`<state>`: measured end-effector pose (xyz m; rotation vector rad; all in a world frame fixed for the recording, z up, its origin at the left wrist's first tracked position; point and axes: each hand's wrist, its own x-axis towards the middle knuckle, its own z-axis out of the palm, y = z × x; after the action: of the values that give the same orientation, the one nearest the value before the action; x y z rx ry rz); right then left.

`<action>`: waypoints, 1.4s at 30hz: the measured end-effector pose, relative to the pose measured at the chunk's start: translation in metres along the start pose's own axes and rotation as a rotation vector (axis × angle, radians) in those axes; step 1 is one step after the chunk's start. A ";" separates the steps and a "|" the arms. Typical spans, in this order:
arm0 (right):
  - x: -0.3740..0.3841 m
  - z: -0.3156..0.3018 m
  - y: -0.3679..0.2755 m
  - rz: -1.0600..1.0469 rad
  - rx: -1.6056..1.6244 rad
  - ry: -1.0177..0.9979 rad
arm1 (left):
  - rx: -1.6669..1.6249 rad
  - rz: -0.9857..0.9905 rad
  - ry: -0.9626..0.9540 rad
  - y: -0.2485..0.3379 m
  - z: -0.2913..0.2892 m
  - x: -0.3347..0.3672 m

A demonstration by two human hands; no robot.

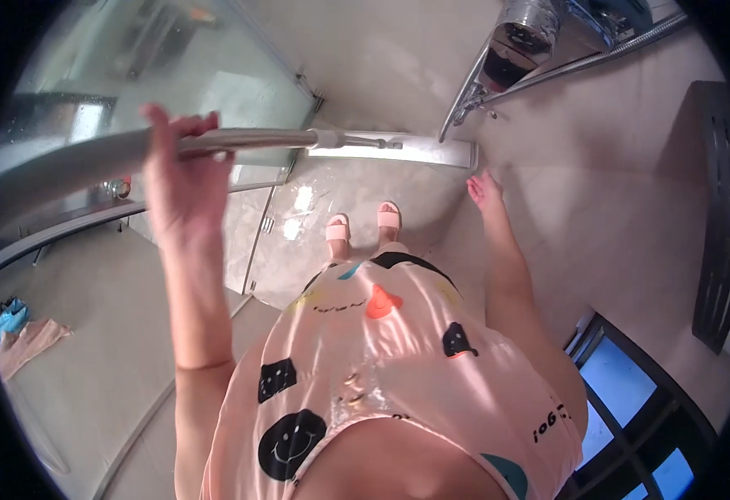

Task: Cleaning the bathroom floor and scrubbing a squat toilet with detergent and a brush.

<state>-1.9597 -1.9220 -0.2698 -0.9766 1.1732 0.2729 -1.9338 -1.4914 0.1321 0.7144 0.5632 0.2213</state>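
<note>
My left hand (188,187) is closed round the silver pole of a long-handled flat mop (252,138), with the thumb along one side and the fingers on the other. The pole's thick grey end runs off to the left, close to the camera. At its far end a wide, pale flat head (436,151) with a metallic edge lies along the bottom of the wall. My right hand (486,191) hangs near the right end of that head, apart from it. Its fingers are loosely bent and hold nothing that I can see.
Glass panels (248,83) with metal fittings stand at the left. The tiled floor (315,196) shines wet round my pink slippers (389,215). A chrome shower fixture with a hose (607,67) is on the wall. A dark slatted panel (722,217) and window (619,383) are at the right.
</note>
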 end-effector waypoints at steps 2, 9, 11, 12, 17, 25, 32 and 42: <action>0.011 0.007 0.007 0.045 0.065 0.055 | -0.050 -0.020 -0.072 0.033 0.013 -0.020; 0.050 0.032 0.093 0.233 0.137 0.064 | 0.225 0.054 -0.380 0.127 0.032 -0.095; 0.019 0.070 0.115 0.332 0.295 0.059 | 0.279 0.142 -0.337 0.144 0.028 -0.114; 0.034 0.062 0.121 0.323 0.317 0.074 | 0.300 0.157 -0.359 0.153 0.031 -0.109; 0.020 0.123 0.148 0.508 0.444 -0.032 | 0.476 0.382 -0.330 0.186 0.035 -0.144; 0.054 0.144 0.132 -0.022 1.039 -0.197 | 0.216 0.458 -0.151 0.158 0.032 -0.107; 0.053 0.096 0.050 0.002 0.425 -0.320 | 0.282 0.243 -0.255 0.165 -0.001 -0.072; 0.034 0.103 0.031 -0.021 0.214 -0.312 | -0.055 0.006 -0.297 0.056 -0.019 0.004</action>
<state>-1.8989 -1.8351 -0.3099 -0.7281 0.8859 0.2663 -1.9412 -1.4377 0.1562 0.6809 0.2707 0.1325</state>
